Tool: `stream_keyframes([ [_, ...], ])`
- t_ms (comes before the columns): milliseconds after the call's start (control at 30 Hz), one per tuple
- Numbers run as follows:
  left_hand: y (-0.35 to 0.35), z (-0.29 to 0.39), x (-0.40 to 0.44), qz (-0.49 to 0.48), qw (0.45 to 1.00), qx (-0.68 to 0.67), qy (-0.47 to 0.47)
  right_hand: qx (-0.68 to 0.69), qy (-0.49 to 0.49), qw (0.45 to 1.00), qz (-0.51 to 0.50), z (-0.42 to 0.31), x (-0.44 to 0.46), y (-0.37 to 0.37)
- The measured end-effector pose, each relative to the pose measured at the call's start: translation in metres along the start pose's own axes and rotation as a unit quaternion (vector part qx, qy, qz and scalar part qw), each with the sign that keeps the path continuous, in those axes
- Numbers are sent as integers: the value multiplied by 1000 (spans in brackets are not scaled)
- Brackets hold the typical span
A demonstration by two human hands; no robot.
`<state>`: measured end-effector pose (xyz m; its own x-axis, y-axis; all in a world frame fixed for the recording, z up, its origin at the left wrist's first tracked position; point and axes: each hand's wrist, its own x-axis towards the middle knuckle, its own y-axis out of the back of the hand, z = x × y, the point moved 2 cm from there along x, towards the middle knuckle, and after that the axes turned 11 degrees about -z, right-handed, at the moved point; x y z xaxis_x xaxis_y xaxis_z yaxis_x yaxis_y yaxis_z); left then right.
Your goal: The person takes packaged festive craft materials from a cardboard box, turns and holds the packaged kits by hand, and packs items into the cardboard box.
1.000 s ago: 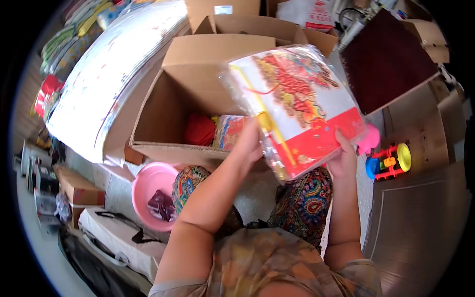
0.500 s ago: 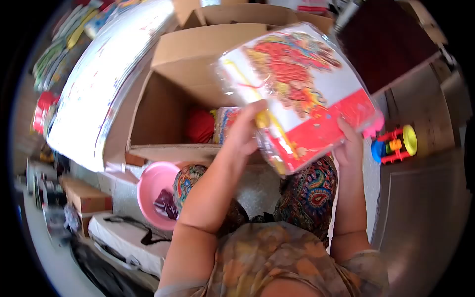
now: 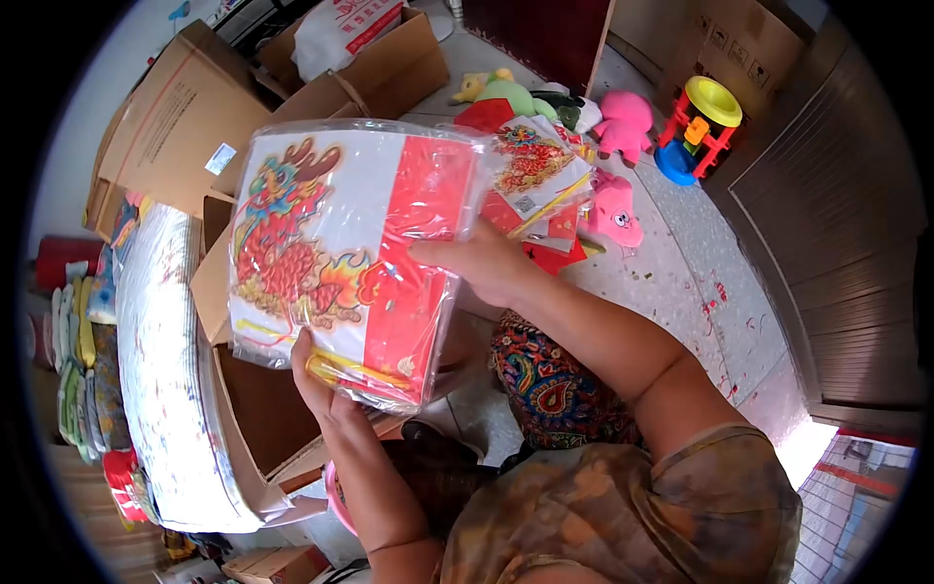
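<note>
A flat packet in clear plastic [image 3: 336, 209] is held up in front of me by both hands. It shows a red and gold dragon picture on white, with a red band and yellow sticks along its lower edge. My left hand [image 3: 321, 382] grips the bottom edge, thumb on the front. On the right edge, my right hand [image 3: 486, 265] closes around the packet, thumb across the red band. A similar dragon packet [image 3: 535, 161] lies beyond on the floor, over other red and white pieces. Behind the held packet stands an open cardboard box [image 3: 263, 404], partly hidden.
Pink plush toys [image 3: 624, 125] and a red, yellow and blue toy [image 3: 697, 131] sit at the right on the tiled floor [image 3: 671, 282]. A large plastic-covered stack [image 3: 165, 380] flanks the box. Another carton [image 3: 404, 63] stands behind, and a brown door panel [image 3: 827, 214] is at right.
My view has swung to the right, bringing the floor toys and second dragon packet into sight. The held packet has turned and now sits further left in view, still in both hands.
</note>
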<state>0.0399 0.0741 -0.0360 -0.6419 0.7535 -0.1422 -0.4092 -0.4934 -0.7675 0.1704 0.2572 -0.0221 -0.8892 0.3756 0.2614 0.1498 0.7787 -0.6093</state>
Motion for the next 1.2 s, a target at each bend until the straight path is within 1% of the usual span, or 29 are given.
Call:
stream_keyframes([
  [100,-1,-3,3,16,1000,-24,-7,4,-22,1000,0,-4,4,6],
  [133,-1,-4,4,31,999,-38,-15,6,-35,999,-32,-1,6,11],
  [167,-3,-5,4,43,999,-22,-22,9,-49,997,-63,2,7,18],
  [200,0,-5,5,46,999,-19,-18,13,-50,997,-59,9,9,35],
  [233,6,-3,7,54,998,-5,-30,133,-96,982,-91,19,10,58],
  [267,10,-1,8,62,997,8,-43,251,-140,950,-122,27,10,79],
  [300,10,0,8,56,997,10,-51,207,-142,961,-116,27,6,99],
  [333,9,1,8,59,997,11,-50,212,-148,966,-28,38,1,130],
  [367,9,2,8,69,996,10,-57,192,-148,957,158,64,-6,172],
  [400,11,3,8,80,995,10,-63,135,-149,923,327,77,-15,201],
  [433,15,5,9,85,994,9,-65,95,-168,890,414,82,-26,219],
  [467,17,5,8,87,994,10,-65,97,-181,865,458,103,-37,252],
  [533,17,6,8,100,992,-5,-73,85,-184,863,463,113,-48,273],
  [600,19,8,7,106,991,3,-76,39,-174,860,479,123,-52,290],
  [633,21,9,6,111,991,-5,-76,57,-159,865,473,129,-51,298],
  [667,22,9,6,114,990,-14,-76,56,-162,864,473,127,-48,293],
  [733,14,8,4,116,991,-10,-70,54,-163,842,511,114,-41,277],
  [767,12,8,3,117,991,-6,-67,53,-164,842,510,116,-38,279],
  [833,14,8,5,116,991,-1,-65,31,-159,821,548,120,-31,288],
  [867,16,8,5,111,992,-10,-59,30,-159,821,547,121,-28,290],
  [933,18,7,6,104,993,-19,-55,49,-125,805,578,122,-22,294],
  [1033,16,5,6,99,993,-15,-61,29,-120,808,577,100,-14,275],
  [1067,16,5,6,99,993,-20,-59,28,-119,808,576,105,-15,284],
  [1133,15,4,6,98,993,-26,-57,-78,-157,798,577,116,-21,312],
  [1167,14,4,6,96,994,-19,-54,-79,-156,798,576,114,-25,313],
  [1200,14,4,6,94,994,-13,-52,-23,-101,807,582,112,-32,310],
])
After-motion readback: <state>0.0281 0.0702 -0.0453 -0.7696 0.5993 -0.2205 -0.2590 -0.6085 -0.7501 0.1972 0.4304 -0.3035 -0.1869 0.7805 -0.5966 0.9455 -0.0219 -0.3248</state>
